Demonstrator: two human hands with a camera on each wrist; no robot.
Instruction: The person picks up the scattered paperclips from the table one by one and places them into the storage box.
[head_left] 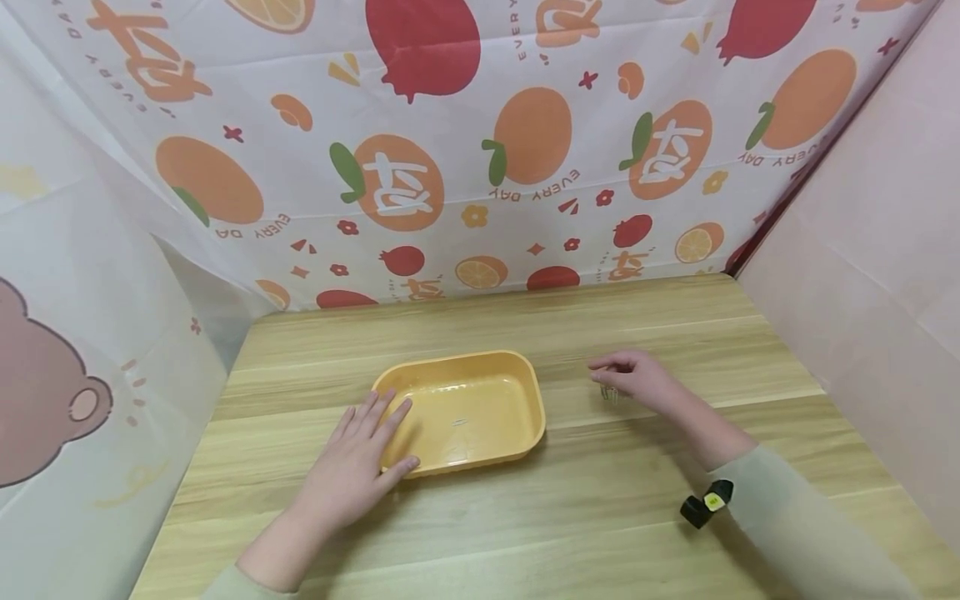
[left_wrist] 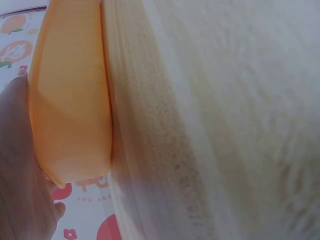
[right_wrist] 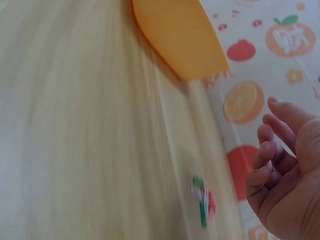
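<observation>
A yellow plastic basin (head_left: 528, 408) with rounded corners sits on the wooden table, a small pale mark on its floor. My left hand (head_left: 352, 467) rests over its left rim, fingers spread and fairly straight, thumb at the front edge. The left wrist view shows the basin's outer wall (left_wrist: 72, 100) beside that hand. Right of the basin, my right hand (head_left: 633, 379) is above the table with loosely bent fingers and nothing visible in them. Close under it is a small thin-lined item (head_left: 609, 394); the right wrist view shows a blurred green, white and red piece (right_wrist: 203, 200).
The wood-grain table (head_left: 480, 533) runs back to a fruit-printed cloth (head_left: 450, 167). Pale cloth walls stand at the left and right (head_left: 847, 275). A black strap with a yellow tag (head_left: 708, 502) is at the right sleeve.
</observation>
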